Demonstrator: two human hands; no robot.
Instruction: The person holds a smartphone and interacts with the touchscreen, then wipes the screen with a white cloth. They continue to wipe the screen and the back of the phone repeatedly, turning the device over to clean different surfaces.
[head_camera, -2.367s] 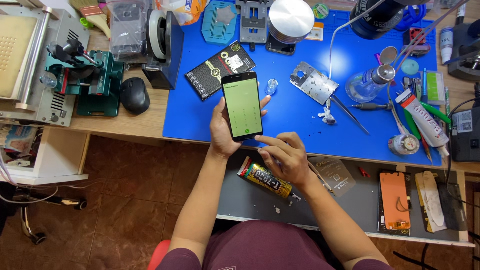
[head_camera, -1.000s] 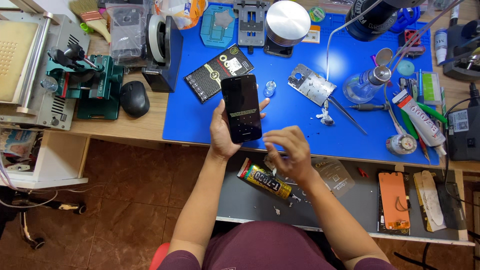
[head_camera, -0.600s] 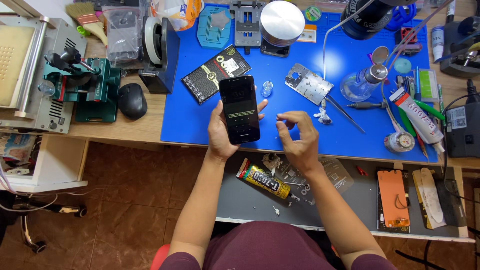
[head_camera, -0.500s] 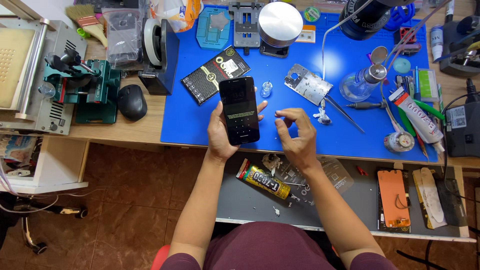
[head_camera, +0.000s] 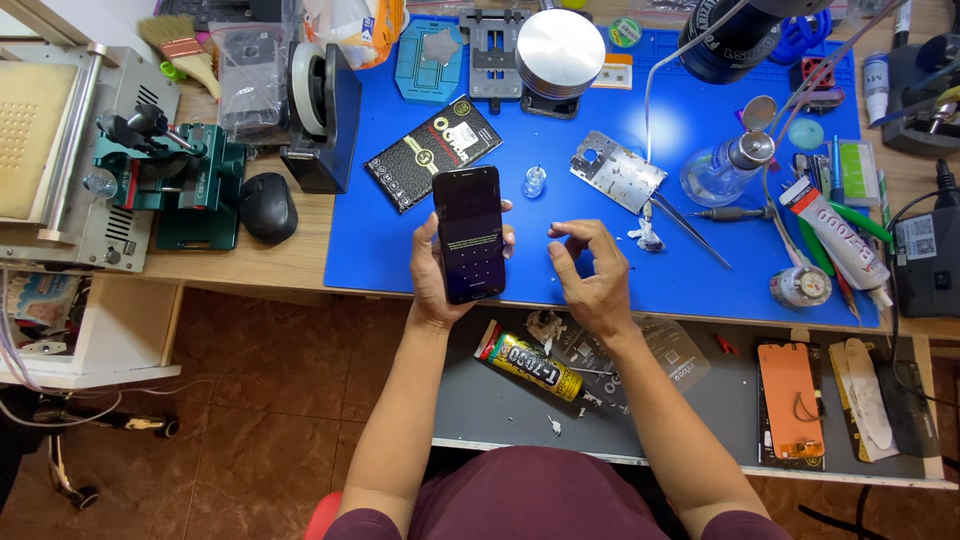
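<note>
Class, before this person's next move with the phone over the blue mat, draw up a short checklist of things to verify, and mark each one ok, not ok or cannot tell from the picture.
1. Smartphone gripped in the left hand: ok, fingers wrap both edges.
2. Right hand free: cannot tell; the fingertips are pinched together and may hold something tiny.
3. Screen face showing and unbroken: ok, dark with faint dots, no crack visible.
4. Phone held over the blue mat, not past the desk edge: ok.
5. Glue tube in the tray capped: cannot tell.
6. Tweezers within reach on the mat: ok.
</note>
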